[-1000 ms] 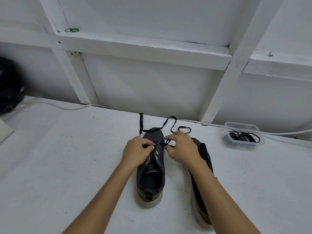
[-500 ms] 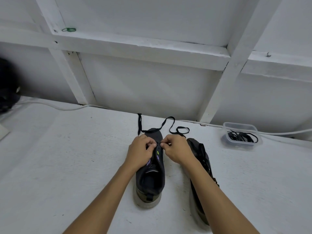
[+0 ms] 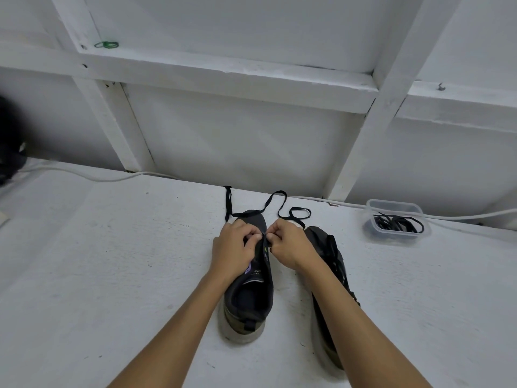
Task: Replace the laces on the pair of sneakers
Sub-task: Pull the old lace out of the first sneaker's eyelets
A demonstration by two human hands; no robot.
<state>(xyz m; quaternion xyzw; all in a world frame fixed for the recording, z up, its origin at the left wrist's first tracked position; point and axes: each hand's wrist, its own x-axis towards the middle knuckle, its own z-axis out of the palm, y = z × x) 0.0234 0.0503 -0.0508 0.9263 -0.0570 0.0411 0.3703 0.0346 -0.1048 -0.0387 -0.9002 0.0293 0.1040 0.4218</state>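
Two dark sneakers stand side by side on the white table, toes pointing away from me. My left hand (image 3: 234, 249) and my right hand (image 3: 291, 244) meet over the eyelets of the left sneaker (image 3: 249, 298), fingers curled and pinching its black lace at the tongue. The loose ends of that black lace (image 3: 275, 203) trail past the toe toward the wall. The right sneaker (image 3: 331, 264) lies partly under my right forearm, tilted onto its side.
A clear plastic tub (image 3: 396, 224) with a bundle of black laces sits at the back right. A white cable (image 3: 98, 177) runs along the wall's foot. A dark object (image 3: 9, 152) sits at the far left edge. White wall beams rise behind.
My right hand has moved left toward the shoe's midline, so both hands now meet over the tongue. The lace loops beyond the toe have shifted slightly.
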